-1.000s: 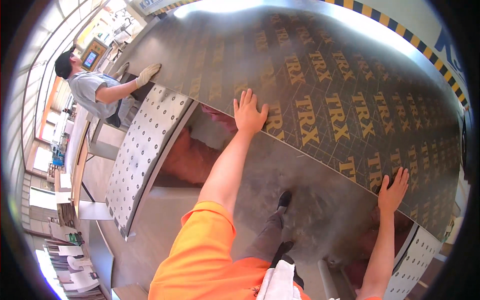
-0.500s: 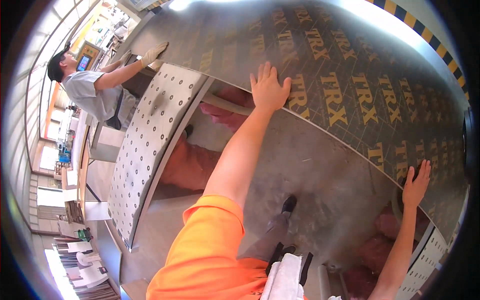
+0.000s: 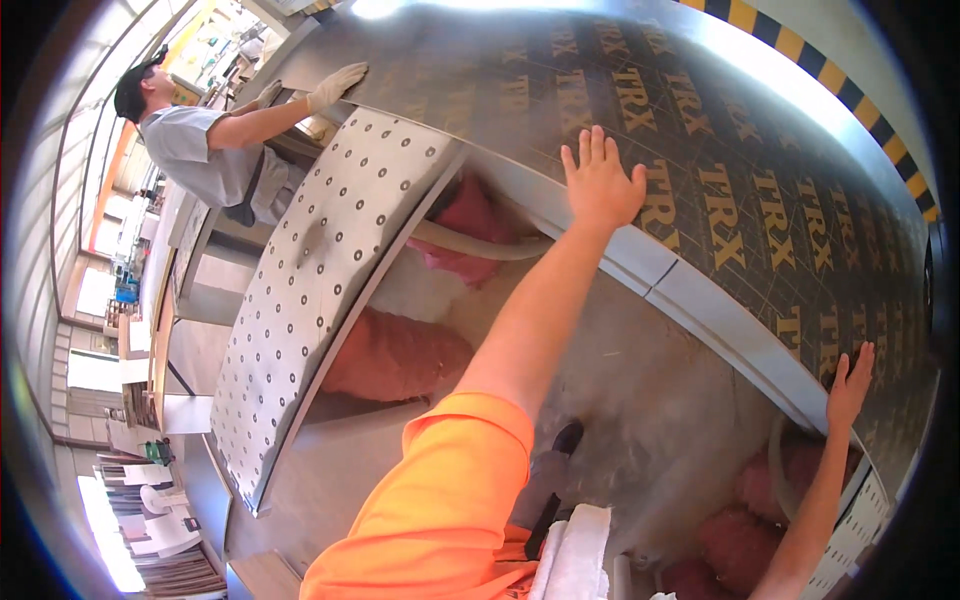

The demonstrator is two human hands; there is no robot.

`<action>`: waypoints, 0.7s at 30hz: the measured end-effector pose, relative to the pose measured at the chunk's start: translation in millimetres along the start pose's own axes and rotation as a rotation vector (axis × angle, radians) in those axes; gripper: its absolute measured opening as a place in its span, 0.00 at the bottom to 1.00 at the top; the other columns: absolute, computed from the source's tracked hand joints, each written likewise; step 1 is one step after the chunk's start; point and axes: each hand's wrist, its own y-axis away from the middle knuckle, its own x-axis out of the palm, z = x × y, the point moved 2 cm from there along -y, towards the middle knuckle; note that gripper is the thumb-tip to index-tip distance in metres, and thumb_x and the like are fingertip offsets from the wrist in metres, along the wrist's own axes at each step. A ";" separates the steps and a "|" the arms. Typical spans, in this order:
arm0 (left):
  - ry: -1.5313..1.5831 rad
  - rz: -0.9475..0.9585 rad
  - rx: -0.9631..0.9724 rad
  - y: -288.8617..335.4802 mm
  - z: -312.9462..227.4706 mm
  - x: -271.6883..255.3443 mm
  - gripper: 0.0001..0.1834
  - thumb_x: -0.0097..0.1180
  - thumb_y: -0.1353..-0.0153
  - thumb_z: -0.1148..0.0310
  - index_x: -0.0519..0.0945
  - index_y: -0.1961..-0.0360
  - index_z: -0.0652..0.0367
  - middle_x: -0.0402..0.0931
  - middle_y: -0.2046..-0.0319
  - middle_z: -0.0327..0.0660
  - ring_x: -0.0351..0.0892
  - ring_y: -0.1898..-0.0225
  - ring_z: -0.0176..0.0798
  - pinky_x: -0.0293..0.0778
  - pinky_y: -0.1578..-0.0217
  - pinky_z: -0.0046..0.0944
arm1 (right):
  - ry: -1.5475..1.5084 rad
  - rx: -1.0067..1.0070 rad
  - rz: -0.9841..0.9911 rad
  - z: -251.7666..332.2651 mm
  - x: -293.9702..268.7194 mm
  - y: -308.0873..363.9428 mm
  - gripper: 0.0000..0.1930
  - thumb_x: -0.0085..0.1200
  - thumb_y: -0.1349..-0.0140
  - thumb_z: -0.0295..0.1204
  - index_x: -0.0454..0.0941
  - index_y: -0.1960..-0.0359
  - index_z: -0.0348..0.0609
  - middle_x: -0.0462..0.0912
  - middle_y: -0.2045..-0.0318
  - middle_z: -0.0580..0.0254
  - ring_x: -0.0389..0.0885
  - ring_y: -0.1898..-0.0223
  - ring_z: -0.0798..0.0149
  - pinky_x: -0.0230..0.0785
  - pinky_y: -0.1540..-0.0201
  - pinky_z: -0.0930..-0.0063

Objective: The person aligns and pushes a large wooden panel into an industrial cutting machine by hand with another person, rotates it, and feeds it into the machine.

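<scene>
The dark sheet [image 3: 700, 140] lies beneath the left fingers [image 3: 598, 152] and right fingers [image 3: 864, 363].

Rows of yellow capital letters [image 3: 722, 218] across the dark sheet [image 3: 690, 160]

Bright scene. Windows [image 3: 95, 371] on your left blown out; glare whitens dark panel [image 3: 690, 150] along far edge; your view bows, black-rimmed.
</scene>
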 end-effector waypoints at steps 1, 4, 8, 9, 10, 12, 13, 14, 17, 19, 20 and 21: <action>-0.002 0.001 -0.006 -3.4 -0.8 4.9 0.39 0.42 0.34 0.45 0.64 0.31 0.65 0.51 0.26 0.47 0.44 0.24 0.46 0.37 0.27 0.56 | 0.011 -0.008 0.002 -2.6 4.5 -5.8 0.32 0.34 0.24 0.50 0.53 0.26 0.45 0.53 0.25 0.55 0.49 0.25 0.53 0.40 0.25 0.56; 0.002 -0.025 0.010 -34.2 4.8 16.7 0.38 0.41 0.33 0.45 0.64 0.32 0.65 0.51 0.26 0.47 0.44 0.24 0.47 0.37 0.27 0.55 | -0.010 -0.046 -0.032 8.7 26.8 -38.5 0.32 0.33 0.24 0.50 0.53 0.26 0.45 0.53 0.25 0.55 0.48 0.24 0.53 0.40 0.25 0.56; -0.017 -0.003 -0.014 -53.5 6.0 30.0 0.38 0.42 0.33 0.46 0.64 0.31 0.66 0.51 0.26 0.47 0.44 0.24 0.47 0.37 0.27 0.55 | 0.017 -0.061 -0.005 13.4 43.4 -65.5 0.31 0.33 0.24 0.49 0.52 0.26 0.45 0.52 0.25 0.55 0.48 0.24 0.53 0.39 0.25 0.55; -0.011 -0.007 -0.018 -60.1 5.8 31.4 0.38 0.42 0.33 0.46 0.64 0.31 0.66 0.51 0.26 0.47 0.44 0.24 0.47 0.37 0.27 0.55 | 0.028 -0.066 -0.003 16.4 45.3 -74.0 0.31 0.33 0.24 0.48 0.52 0.26 0.45 0.52 0.25 0.55 0.48 0.24 0.52 0.39 0.25 0.55; -0.004 -0.012 -0.023 -66.2 5.0 32.6 0.38 0.43 0.33 0.46 0.64 0.31 0.65 0.51 0.26 0.47 0.44 0.24 0.47 0.37 0.27 0.55 | 0.038 -0.071 -0.001 18.8 47.6 -81.6 0.31 0.33 0.24 0.48 0.52 0.26 0.44 0.52 0.25 0.55 0.48 0.24 0.51 0.39 0.25 0.54; -0.007 -0.002 -0.034 -76.4 1.5 35.3 0.38 0.43 0.33 0.46 0.64 0.32 0.65 0.52 0.26 0.47 0.44 0.24 0.46 0.38 0.27 0.55 | 0.032 -0.101 -0.004 16.1 52.7 -91.6 0.31 0.33 0.24 0.48 0.52 0.26 0.44 0.52 0.25 0.54 0.48 0.25 0.50 0.39 0.25 0.54; -0.005 0.009 -0.040 -81.2 -1.8 36.9 0.38 0.44 0.33 0.46 0.64 0.32 0.65 0.52 0.26 0.47 0.44 0.24 0.46 0.38 0.27 0.55 | 0.032 -0.125 -0.008 13.3 53.7 -96.7 0.31 0.33 0.24 0.48 0.52 0.26 0.44 0.52 0.25 0.54 0.48 0.25 0.50 0.40 0.25 0.54; -0.009 0.004 -0.045 -86.0 -3.5 36.5 0.38 0.44 0.33 0.46 0.64 0.32 0.65 0.52 0.26 0.47 0.44 0.24 0.46 0.38 0.27 0.55 | 0.026 -0.131 -0.011 14.7 54.4 -100.8 0.31 0.33 0.24 0.48 0.52 0.26 0.44 0.52 0.25 0.54 0.48 0.25 0.50 0.40 0.25 0.54; -0.027 0.064 -0.056 -98.7 -9.2 38.8 0.38 0.43 0.33 0.46 0.62 0.30 0.64 0.49 0.25 0.46 0.41 0.23 0.46 0.35 0.26 0.54 | 0.021 -0.164 -0.030 19.9 53.2 -110.8 0.31 0.34 0.24 0.47 0.53 0.26 0.43 0.52 0.25 0.53 0.49 0.25 0.49 0.41 0.25 0.54; -0.015 0.060 -0.050 -105.4 -13.3 42.5 0.38 0.43 0.33 0.46 0.62 0.30 0.63 0.49 0.25 0.46 0.42 0.23 0.46 0.35 0.26 0.54 | 0.064 -0.158 -0.036 19.7 53.0 -116.5 0.30 0.34 0.24 0.47 0.53 0.26 0.44 0.52 0.25 0.53 0.49 0.25 0.50 0.41 0.25 0.54; -0.013 0.062 -0.049 -109.1 -15.3 44.5 0.38 0.43 0.33 0.46 0.62 0.30 0.63 0.49 0.25 0.46 0.42 0.23 0.46 0.35 0.26 0.54 | 0.066 -0.156 -0.035 19.1 53.6 -120.0 0.30 0.34 0.24 0.47 0.53 0.26 0.44 0.52 0.25 0.53 0.49 0.25 0.50 0.41 0.25 0.54; -0.011 0.058 -0.050 -113.5 -16.7 46.6 0.38 0.43 0.33 0.46 0.62 0.30 0.64 0.49 0.25 0.46 0.42 0.23 0.46 0.35 0.26 0.54 | 0.051 -0.153 -0.032 19.7 54.6 -125.3 0.30 0.34 0.24 0.47 0.53 0.26 0.44 0.52 0.25 0.53 0.49 0.25 0.50 0.41 0.25 0.54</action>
